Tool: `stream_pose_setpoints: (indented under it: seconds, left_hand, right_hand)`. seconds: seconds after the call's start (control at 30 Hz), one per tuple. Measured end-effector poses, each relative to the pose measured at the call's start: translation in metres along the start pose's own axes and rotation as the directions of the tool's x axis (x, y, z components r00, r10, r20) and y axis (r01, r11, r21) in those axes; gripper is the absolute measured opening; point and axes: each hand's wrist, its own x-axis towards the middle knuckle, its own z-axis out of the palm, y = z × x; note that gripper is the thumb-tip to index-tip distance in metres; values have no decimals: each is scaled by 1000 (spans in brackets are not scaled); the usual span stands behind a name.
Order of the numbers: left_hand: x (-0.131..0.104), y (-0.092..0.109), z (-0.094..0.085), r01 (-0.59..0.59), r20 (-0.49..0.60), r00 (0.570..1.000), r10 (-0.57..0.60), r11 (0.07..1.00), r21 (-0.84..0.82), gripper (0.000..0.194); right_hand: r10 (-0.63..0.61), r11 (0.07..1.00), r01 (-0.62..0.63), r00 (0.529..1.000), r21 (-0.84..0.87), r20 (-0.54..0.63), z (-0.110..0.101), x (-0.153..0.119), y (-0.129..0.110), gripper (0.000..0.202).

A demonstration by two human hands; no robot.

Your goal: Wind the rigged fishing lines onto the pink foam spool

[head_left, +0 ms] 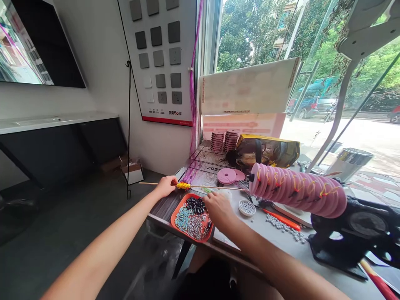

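My left hand (165,187) is closed round a thin wooden stick (215,188) that runs level above the table's front edge. Just right of those fingers, a bundle of yellow thread (183,186) is wrapped on the stick. My right hand (218,205) hangs by the right rim of an orange tray (173,220), its fingers curled together; what they hold, if anything, is hidden. Black, turquoise and silvery beads (191,223) lie in the tray in separate heaps. The stick's right end reaches a row of pink discs (296,189) wound with yellow and dark thread on a black machine (350,229).
Right of my right hand stand a small bowl of grey beads (246,207), loose grey beads (286,228) and an orange-handled tool (283,219). Flat pink spools (226,176), stacked spools (230,141) and a bag (270,152) sit behind. Purple threads (193,91) hang beside the window.
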Motion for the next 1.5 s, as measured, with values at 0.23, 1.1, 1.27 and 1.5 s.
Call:
stream_pose_setpoints:
  seconds: [0.23, 1.1, 1.27, 1.5]
  left_hand:
    - [6, -5, -3, 5, -29, 1000, -5, 1000, 2, 18]
    - [-16, -11, 4, -174, 7, 985, 175, 982, -68, 18]
    - [-26, 7, 10, -201, 9, 979, 203, 977, -68, 17]
    - [-23, 17, 12, -220, 45, 973, 226, 970, -103, 21]
  right_hand:
    - [49, 999, -44, 966, -27, 253, -4, 35, 4, 17]
    - [64, 997, -73, 947, 17, 313, -23, 24, -19, 14]
    - [66, 997, -71, 955, 7, 288, -24, 34, -11, 15]
    - [76, 997, -78, 965, 0, 251, -18, 49, -1, 18]
